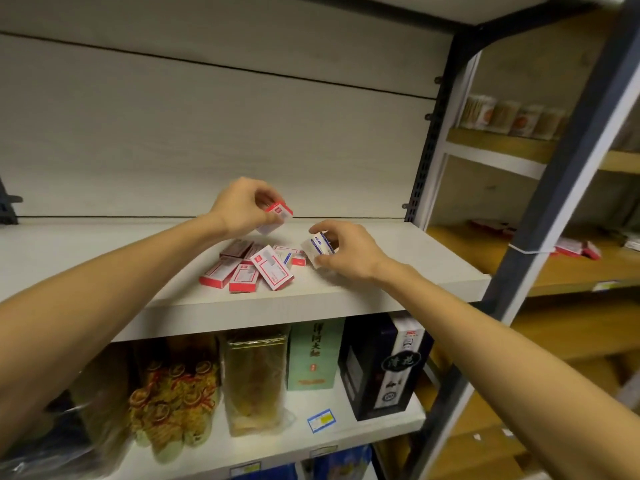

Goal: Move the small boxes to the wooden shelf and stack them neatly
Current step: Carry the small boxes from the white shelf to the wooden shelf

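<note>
Two boxes held clear of a loose pile point(258, 265) on the pale shelf point(398, 282). Left hand point(242, 206): fingers curled, pinching a red box point(276, 216) by its edges, tilted, just above the far side of the pile. Right hand point(346, 251): thumb and fingers clamped on a blue box point(318, 249), right of the pile, low over the shelf surface, contact with it impossible to tell. Remaining boxes: lying flat and overlapping at odd angles, near the middle of the pale shelf, mostly red, one blue-edged among them.

Wooden shelf point(554, 275): to the right, beyond the grey upright point(568, 174), with a few red boxes point(575, 249) already lying on it, well apart from the pile.

Step in hand, as judged: lifting one box per hand for carrying right. Best done by gripping the long edges rather than the faces, keeping each box level, clearing the upright before lowering, then setting box on box with edges flush and labels aligned. Risk: thin card crushing under a hard pinch; a skewed first layer spoiling the stack.

Lower shelf: tall packets and a dark carton point(384, 368).
</note>
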A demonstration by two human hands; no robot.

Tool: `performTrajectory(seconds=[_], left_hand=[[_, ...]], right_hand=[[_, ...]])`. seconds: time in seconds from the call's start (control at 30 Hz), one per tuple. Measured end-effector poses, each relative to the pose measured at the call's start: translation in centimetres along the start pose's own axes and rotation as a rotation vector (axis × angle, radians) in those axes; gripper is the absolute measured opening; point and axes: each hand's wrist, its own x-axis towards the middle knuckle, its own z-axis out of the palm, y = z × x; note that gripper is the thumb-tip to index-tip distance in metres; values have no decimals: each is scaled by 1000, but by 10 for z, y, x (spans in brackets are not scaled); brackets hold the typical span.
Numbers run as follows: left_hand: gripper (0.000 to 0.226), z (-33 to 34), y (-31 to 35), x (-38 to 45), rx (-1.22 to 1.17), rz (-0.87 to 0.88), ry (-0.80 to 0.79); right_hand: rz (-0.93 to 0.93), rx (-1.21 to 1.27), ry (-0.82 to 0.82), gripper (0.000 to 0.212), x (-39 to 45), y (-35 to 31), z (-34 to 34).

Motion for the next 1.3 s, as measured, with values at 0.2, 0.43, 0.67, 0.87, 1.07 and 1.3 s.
performTrajectory(seconds=[0.2,0.43,0.67,0.87,1.07,1.3], left_hand=[[25,20,51,4,-48,49,32],[25,103,149,-12,-74,196,-69],[27,207,258,-45,-117,382,-223],[29,294,344,-34,-80,400,-244],[31,361,397,-15,-93,293,-198],[27,428,426,21,-168,160,-245]], right_hand=[[-98,206,269,53,-32,24,-22],[-44,303,558,47,-121,88,-81],[43,196,706,43,-212,195,-164],[136,173,691,49,-263,281,-211],[216,201,681,49,-312,345,-245],[337,249,735,48,-342,414,-270]])
